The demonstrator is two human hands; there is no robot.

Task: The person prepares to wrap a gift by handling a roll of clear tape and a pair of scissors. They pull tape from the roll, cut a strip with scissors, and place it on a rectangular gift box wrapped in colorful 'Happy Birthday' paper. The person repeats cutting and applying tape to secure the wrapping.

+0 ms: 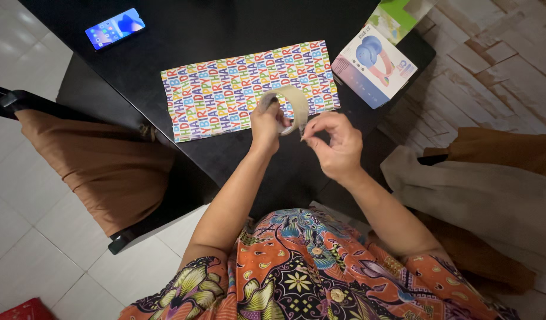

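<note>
While a tape roll (289,105) is gripped by the left hand (267,123), fingers hooked through its hole, the loose end of the tape is pinched between thumb and forefinger of the right hand (337,144). Both hands are held close together above the near edge of a black table (225,24), and the roll is raised just over the near right part of a wrapped parcel (246,89). That parcel, flat and covered in paper printed with many-coloured letters, is laid across the middle of the table, slightly tilted. To its right, at the far right corner, a white box (375,64) showing blue and pink headphones is set, with a green-and-white packet (397,16) partly tucked beyond it. At the far left, a phone (115,27) is seen lying face up with its screen lit. Left of the table, a chair draped in brown cloth (101,166) is placed on white floor tiles. At the right, beige and brown fabric (480,189) is heaped beside the table. Nearest the camera, a floral orange garment (308,272) is worn.
</note>
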